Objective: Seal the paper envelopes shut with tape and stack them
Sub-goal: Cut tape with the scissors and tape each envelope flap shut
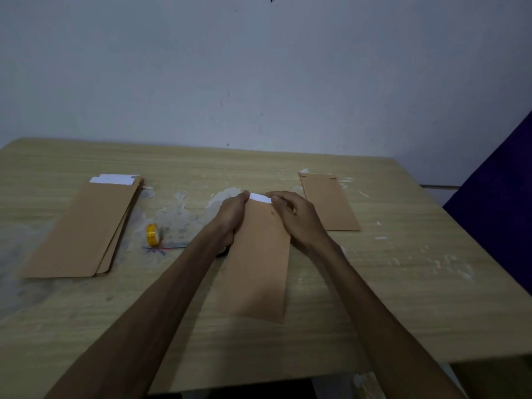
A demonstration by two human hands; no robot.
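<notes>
Item one: brown envelope point(260, 254), lying flat at mid-counter point(403, 298), white paper point(260, 197) showing at its far end. I see my left hand point(231, 216) gripping its far left edge and my right hand point(293, 216) pinching the far right corner. Left of this envelope: yellow tape roll point(152, 234), standing on edge; beyond it, a stack of envelopes point(83, 228). Right of it: a single envelope point(328, 203), flat.
</notes>
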